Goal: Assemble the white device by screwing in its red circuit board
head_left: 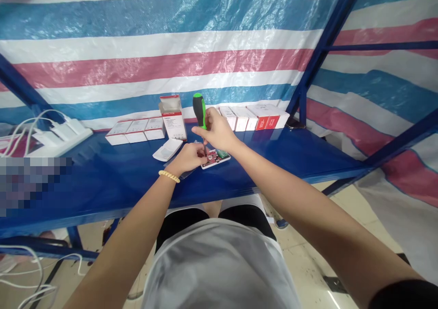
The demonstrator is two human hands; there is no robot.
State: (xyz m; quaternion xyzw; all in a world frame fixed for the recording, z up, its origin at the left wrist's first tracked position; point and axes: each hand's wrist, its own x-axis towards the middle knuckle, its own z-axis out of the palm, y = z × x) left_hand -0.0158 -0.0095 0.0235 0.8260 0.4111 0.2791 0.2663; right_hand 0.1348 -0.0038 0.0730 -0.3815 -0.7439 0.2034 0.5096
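Setting: a makeshift assembly workshop. Walls are formed by striped tarp (171,62) hung on a blue steel frame (321,44). A blue bench (102,181) is fitted into it, above a tiled floor (308,263). Small product boxes (137,130) are lined up along the back. A power strip (58,140) with plugged chargers is noted at left. A screwdriver (199,110) and a bare circuit board (215,157) are seen mid-bench.

Yellow beaded bracelet (169,176) circled left wrist. Loose, plain light grey shirt (219,268) covered torso. Black shorts (186,222) showed below shirt hem. Black sleeve edge (404,295) sat at right upper arm. Forearms were bare, left hand (190,157) and right hand (215,131) likewise.
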